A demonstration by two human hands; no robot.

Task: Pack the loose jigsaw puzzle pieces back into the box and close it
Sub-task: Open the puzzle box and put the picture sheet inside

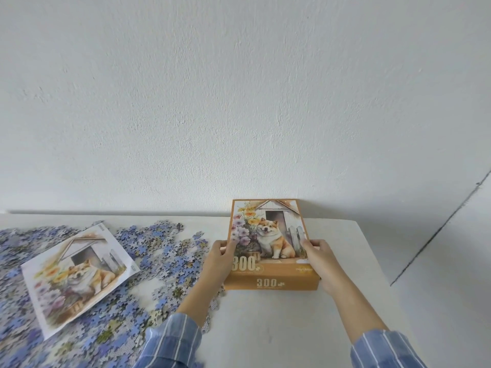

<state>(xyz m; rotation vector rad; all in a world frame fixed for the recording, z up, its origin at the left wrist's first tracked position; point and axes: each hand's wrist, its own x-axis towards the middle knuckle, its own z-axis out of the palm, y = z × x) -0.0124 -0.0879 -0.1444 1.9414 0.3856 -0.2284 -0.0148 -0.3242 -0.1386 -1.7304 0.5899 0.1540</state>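
Observation:
An orange puzzle box (269,243) with a dog picture and "300" on its lid lies closed on the white table, right of centre. My left hand (219,258) grips the box's left side, thumb on the lid. My right hand (320,258) grips its right side the same way. Loose jigsaw pieces (159,251), mostly blue-backed, are spread over the left half of the table, reaching up to the box's left edge and under my left forearm.
A printed reference sheet (77,277) with the same dog picture lies on top of the pieces at the left. The white table (279,328) ends at a rounded right edge. A white wall stands right behind the box.

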